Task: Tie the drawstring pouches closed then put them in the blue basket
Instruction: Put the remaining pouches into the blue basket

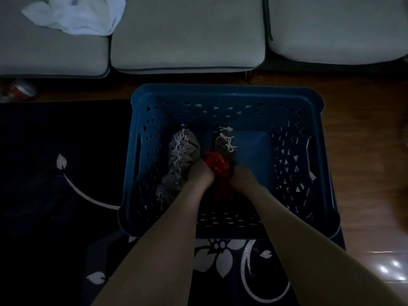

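Head cam is dim but readable. I see both forearms reaching down into the blue basket (pixel 227 93). It sits on the floor, its left part over a dark rug (pixel 66 173) with a white flower pattern and its right part over wood floor (pixel 364 151).

Left hand (pixel 202 171) and right hand (pixel 239 173) meet near the basket's middle, both clamped around the red pouch (pixel 215 161). Left hand is on its left side, right hand on its right side. The gathered red top sticks out just beyond the knuckles, and the rest of the fabric runs back between the wrists. Single fingers are too dark for me to make out. Red pouch is low inside the basket; I can't tell whether it touches the bottom.

Two more pouches lie in the basket. Large grey pouch (pixel 183 160) lies along the left inner wall, white cord on top, touching the left hand's outer side. Small grey pouch (pixel 224 140) lies just beyond the red pouch, white cord knotted, and appears to touch it.

Beyond the basket are grey sofa cushions (pixel 187 40), with a white cloth (pixel 77 14) crumpled on the leftmost one. Red-and-white can (pixel 21 90), blurred, is on the floor at the sofa's foot, far left.
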Demonstrator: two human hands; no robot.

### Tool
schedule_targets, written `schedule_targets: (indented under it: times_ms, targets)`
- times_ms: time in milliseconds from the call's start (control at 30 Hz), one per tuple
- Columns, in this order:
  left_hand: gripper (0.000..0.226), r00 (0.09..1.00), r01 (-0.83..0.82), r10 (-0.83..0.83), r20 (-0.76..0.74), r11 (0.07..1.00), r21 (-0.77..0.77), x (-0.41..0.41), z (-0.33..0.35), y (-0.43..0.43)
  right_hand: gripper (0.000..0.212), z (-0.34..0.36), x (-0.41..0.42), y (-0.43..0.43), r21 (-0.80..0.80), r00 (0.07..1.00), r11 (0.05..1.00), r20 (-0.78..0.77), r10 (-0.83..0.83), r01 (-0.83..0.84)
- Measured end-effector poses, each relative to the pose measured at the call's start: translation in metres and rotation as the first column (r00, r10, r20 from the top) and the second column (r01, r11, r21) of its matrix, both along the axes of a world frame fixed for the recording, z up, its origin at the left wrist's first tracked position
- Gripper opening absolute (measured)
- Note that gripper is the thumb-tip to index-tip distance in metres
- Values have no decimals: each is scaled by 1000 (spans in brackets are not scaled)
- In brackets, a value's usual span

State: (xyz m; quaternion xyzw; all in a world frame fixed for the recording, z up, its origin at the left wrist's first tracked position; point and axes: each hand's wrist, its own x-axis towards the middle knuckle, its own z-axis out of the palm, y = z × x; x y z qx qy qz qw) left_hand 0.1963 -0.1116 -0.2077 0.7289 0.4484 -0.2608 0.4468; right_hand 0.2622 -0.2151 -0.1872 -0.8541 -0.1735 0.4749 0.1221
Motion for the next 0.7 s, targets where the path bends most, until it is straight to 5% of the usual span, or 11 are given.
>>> schedule_targets:
  times_ms: [133,300,433,567,700]
  targets:
    - [35,998,56,-55,24,997,-54,-4,5,6,59,7,-6,2,35,991,997,-120,-59,64]
    - [33,994,82,-97,-49,963,-256,-19,22,18,24,15,-4,-9,38,945,999,-325,30,-19]
    - [35,998,-67,61,-29,889,-453,-24,44,14,38,39,5,-26,86,918,991,-391,-63,105]
    - [37,993,-24,61,99,943,-333,9,51,-5,30,42,16,-44,179,902,895,-231,-364,408]
    - [29,951,-161,239,195,924,-347,56,32,-48,25,31,21,-51,145,753,747,18,-658,649]
